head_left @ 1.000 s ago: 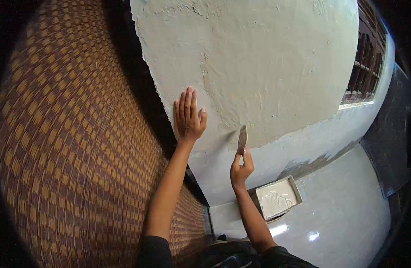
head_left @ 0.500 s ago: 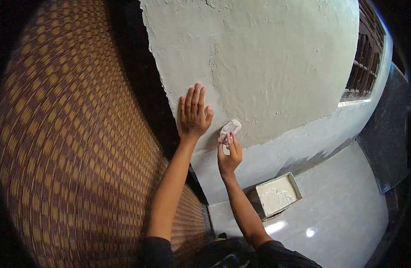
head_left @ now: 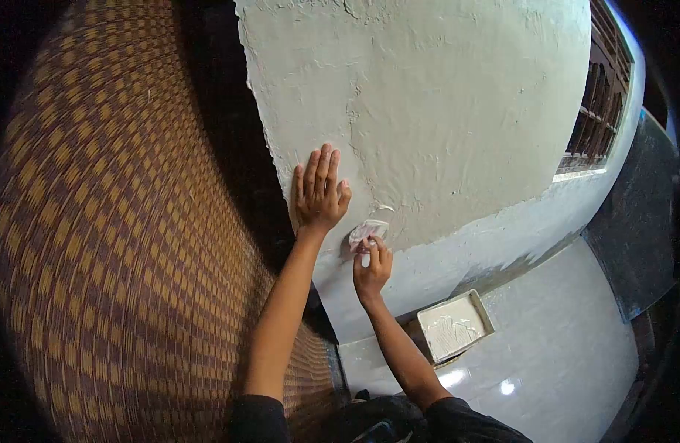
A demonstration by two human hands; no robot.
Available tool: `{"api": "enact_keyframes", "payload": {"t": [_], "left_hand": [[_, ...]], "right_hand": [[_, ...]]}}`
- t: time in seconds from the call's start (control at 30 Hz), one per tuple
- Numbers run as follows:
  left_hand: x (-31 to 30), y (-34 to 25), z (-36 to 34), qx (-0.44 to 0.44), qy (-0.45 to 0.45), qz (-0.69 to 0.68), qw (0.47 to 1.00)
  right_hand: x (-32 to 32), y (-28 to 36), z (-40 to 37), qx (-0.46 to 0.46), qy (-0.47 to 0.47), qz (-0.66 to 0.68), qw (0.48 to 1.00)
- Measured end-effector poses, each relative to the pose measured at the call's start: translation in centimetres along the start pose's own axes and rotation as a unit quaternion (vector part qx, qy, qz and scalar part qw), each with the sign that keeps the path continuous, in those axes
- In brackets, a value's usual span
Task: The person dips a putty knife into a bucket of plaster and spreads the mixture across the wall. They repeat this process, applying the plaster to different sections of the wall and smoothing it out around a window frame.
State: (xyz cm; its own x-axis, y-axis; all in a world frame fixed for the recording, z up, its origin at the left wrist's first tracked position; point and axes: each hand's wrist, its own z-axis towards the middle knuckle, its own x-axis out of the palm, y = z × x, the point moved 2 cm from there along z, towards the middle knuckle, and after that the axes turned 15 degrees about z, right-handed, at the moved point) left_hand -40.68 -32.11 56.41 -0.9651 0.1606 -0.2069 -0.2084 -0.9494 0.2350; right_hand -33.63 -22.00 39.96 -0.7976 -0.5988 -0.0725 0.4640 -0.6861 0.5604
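My left hand [head_left: 321,193] lies flat on the wall [head_left: 458,125], near its ragged left edge, fingers stretched out. The wall's upper part wears a coat of pale putty with ridges and small rough patches. Lower and to the right, my right hand [head_left: 372,275] pinches a small scraper [head_left: 365,235] smeared with white putty against the wall. Its exact shape is partly hidden by the putty and my fingers. Just above the scraper, a curved fresh streak of putty shows.
A rectangular tub [head_left: 484,310] of creamy putty stands by the wall's foot, above the shiny tiled floor [head_left: 554,340]. At left spreads a brown and tan woven surface [head_left: 125,244]. A barred window [head_left: 600,111] and a dark panel [head_left: 628,229] are at right.
My right hand has drawn the scraper down and slightly left along the wall, leaving a fresh mark above it. My left hand stays flat in nearly the same place.
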Motion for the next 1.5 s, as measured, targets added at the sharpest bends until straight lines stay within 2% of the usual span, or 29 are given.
{"api": "enact_keyframes", "payload": {"t": [0.17, 0.23, 0.37, 0.43, 0.57, 0.67, 0.8, 0.83, 0.9, 0.97, 1.07, 1.1, 1.17, 1.2, 1.23, 1.3, 1.33, 1.37, 1.43, 1.5], "left_hand": [[0.1, 0.1, -0.1, 0.008, 0.004, 0.019, 1.0], [0.3, 0.0, -0.2, 0.006, -0.001, 0.029, 1.0], [0.2, -0.1, -0.3, 0.003, 0.002, 0.035, 0.999], [0.1, -0.1, -0.2, 0.002, 0.003, 0.036, 0.999], [0.2, -0.2, -0.3, -0.001, -0.003, 0.038, 0.999], [0.2, -0.2, -0.2, -0.003, -0.003, 0.039, 0.999], [0.0, -0.1, -0.2, 0.0, -0.011, 0.046, 0.999], [0.1, 0.0, -0.3, -0.002, -0.009, 0.039, 0.999], [0.1, 0.0, -0.1, -0.004, -0.008, 0.034, 0.999], [-0.1, 0.0, -0.1, 0.002, -0.007, 0.041, 0.999], [0.0, -0.1, -0.2, -0.003, -0.007, 0.039, 0.999], [0.0, -0.2, -0.2, -0.002, -0.007, 0.038, 0.999], [0.0, -0.2, -0.2, -0.007, -0.005, 0.035, 0.999], [0.1, -0.1, -0.2, -0.007, -0.006, 0.035, 0.999], [0.1, -0.1, -0.2, -0.007, -0.005, 0.034, 0.999], [0.1, -0.1, -0.3, -0.006, -0.005, 0.032, 0.999], [0.0, -0.1, -0.3, -0.007, -0.006, 0.032, 0.999], [0.1, -0.1, -0.2, -0.008, -0.007, 0.032, 0.999], [0.0, -0.1, -0.1, -0.006, -0.01, 0.035, 0.999], [0.1, 0.0, -0.2, -0.003, -0.012, 0.037, 0.999]], "right_hand": [[-2.6, -0.8, -2.2, -0.025, 0.069, 0.02, 0.997], [-4.3, -0.9, -1.7, -0.095, 0.058, -0.014, 0.994], [-7.9, -2.3, 2.5, -0.12, 0.054, 0.002, 0.991], [-8.9, -2.6, 5.1, -0.104, 0.06, 0.021, 0.993], [-9.3, -3.9, 9.4, -0.12, 0.1, 0.117, 0.981], [-8.9, -3.9, 11.5, -0.127, 0.142, 0.115, 0.975], [-7.8, -4.4, 13.8, -0.138, 0.148, 0.072, 0.977], [-8.0, -4.7, 14.6, -0.134, 0.119, 0.06, 0.982], [-8.7, -6.8, 15.9, -0.022, -0.002, 0.173, 0.985], [-10.3, -7.7, 17.4, 0.088, -0.112, 0.241, 0.96], [-12.4, -8.8, 18.4, 0.121, -0.249, 0.331, 0.902], [-12.5, -8.7, 18.1, 0.121, -0.25, 0.33, 0.902], [-12.6, -8.2, 16.8, 0.103, -0.195, 0.336, 0.915], [-11.9, -9.0, 15.3, 0.147, -0.149, 0.34, 0.917], [-11.0, -7.6, 14.2, 0.123, -0.1, 0.367, 0.916], [-9.6, -8.8, 11.1, 0.085, 0.031, 0.296, 0.951], [-8.6, -7.9, 10.1, 0.047, 0.023, 0.293, 0.955], [-8.1, -7.4, 9.8, 0.01, 0.067, 0.249, 0.966], [-7.3, -6.8, 10.0, -0.006, 0.09, 0.206, 0.974], [-7.6, -7.4, 11.4, 0.012, 0.05, 0.189, 0.981]]}}
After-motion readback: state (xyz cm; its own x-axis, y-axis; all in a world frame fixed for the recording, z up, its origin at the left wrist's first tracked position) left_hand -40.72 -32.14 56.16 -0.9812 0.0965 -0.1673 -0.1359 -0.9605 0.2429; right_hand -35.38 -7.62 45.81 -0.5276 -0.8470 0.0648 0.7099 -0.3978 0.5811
